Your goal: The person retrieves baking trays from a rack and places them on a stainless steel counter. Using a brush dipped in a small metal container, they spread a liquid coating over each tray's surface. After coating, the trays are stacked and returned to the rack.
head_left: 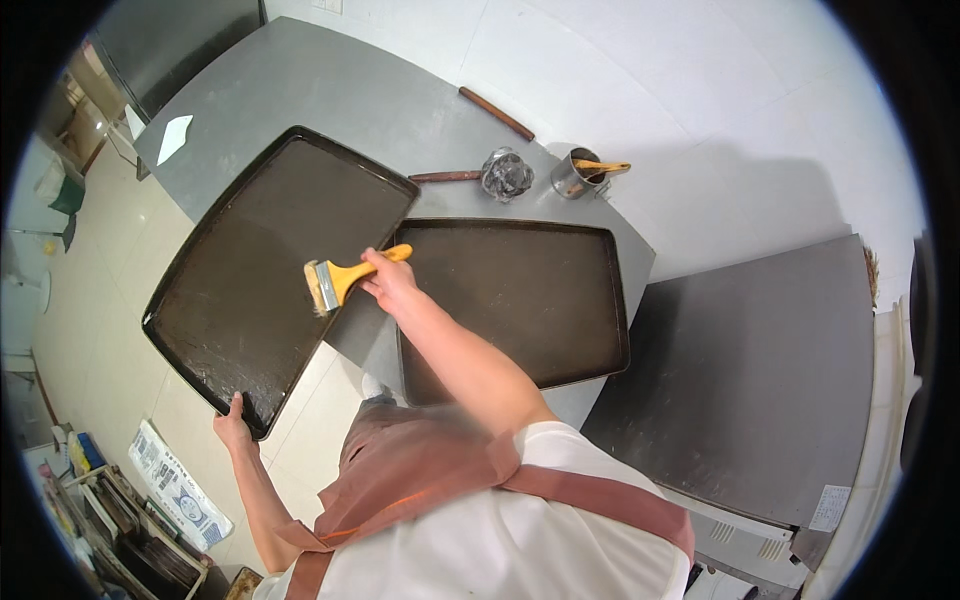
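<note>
My left hand (234, 427) grips the near corner of a dark metal baking tray (247, 247), its thumb inside the rim. That tray lies slanted, partly on the grey table and jutting out over the floor. In my right hand (388, 279) is a flat brush with a yellow handle (346, 277); its pale bristles are over the right part of this tray. A second dark baking tray (517, 300) rests on the table under my right forearm. Beyond it stand a metal cup (576, 176) with another yellow-handled brush in it and a bundle wrapped in clear plastic (507, 175).
Two brown wooden rods, one by the wall (496, 114) and one beside the bundle (446, 177), lie on the grey table (337, 82). A dark-topped unit (757, 375) stands at the right. On the floor at the lower left are a printed sack (180, 484) and a rack of dark trays (142, 532).
</note>
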The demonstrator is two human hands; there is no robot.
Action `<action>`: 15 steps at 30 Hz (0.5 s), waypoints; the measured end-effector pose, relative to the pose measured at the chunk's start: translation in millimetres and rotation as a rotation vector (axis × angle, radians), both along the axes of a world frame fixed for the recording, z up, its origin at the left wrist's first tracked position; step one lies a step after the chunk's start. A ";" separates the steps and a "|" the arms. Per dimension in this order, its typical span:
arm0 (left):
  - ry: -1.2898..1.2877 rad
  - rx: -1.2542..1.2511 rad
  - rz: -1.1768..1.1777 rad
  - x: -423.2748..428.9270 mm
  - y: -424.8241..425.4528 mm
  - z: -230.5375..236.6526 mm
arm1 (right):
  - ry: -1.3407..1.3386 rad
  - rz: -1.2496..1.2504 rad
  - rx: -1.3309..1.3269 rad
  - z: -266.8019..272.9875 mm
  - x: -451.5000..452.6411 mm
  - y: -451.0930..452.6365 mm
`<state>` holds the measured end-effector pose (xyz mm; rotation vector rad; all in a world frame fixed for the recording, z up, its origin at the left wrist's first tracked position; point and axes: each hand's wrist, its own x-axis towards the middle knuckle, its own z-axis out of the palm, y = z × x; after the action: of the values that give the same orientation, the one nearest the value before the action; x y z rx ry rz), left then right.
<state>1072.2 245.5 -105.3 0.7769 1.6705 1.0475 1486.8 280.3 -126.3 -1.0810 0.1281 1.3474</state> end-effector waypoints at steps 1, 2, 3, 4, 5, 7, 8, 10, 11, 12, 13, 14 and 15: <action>-0.013 -0.012 0.008 -5.8 5.4 -4.4 | 0.017 0.021 -0.017 -2.8 -4.3 11.6; -0.018 -0.019 0.018 -9.1 9.3 -9.7 | 0.024 0.032 -0.032 -5.9 -6.5 20.0; -0.027 -0.021 0.028 -11.6 13.1 -14.5 | 0.046 0.046 -0.073 -7.7 -8.0 25.0; -0.012 -0.038 0.037 -12.4 16.5 -19.6 | 0.053 0.076 -0.100 -9.2 -8.9 27.7; 0.003 -0.050 0.048 -12.6 17.9 -24.8 | 0.066 0.092 -0.108 -9.9 -9.2 26.4; 0.029 -0.057 0.063 -13.3 20.2 -35.1 | 0.075 0.095 -0.166 -9.2 -6.2 17.0; 0.037 -0.048 0.061 -13.1 23.9 -40.5 | 0.074 0.079 -0.162 -7.4 -4.1 7.4; 0.003 -0.040 0.031 -16.6 26.6 -51.2 | 0.126 0.038 -0.157 -2.5 5.0 -19.4; 0.030 -0.103 0.046 -14.8 29.7 -59.7 | 0.148 0.016 -0.146 0.5 15.3 -34.4; 0.041 -0.129 0.049 -12.8 34.6 -67.7 | 0.160 0.040 -0.105 4.8 30.4 -56.2; 0.051 -0.174 0.069 -9.1 40.8 -75.9 | 0.178 -0.017 -0.113 9.2 45.8 -75.2; 0.188 -0.260 0.037 -6.0 46.4 -82.9 | 0.231 -0.108 -0.061 14.1 63.3 -98.5; 0.164 -0.280 -0.005 -1.4 49.3 -89.1 | 0.222 -0.170 -0.026 19.2 83.9 -122.2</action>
<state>1070.8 294.8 -194.4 0.6960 1.9036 0.7395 1570.7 158.1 -107.1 -0.9184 0.3940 1.3104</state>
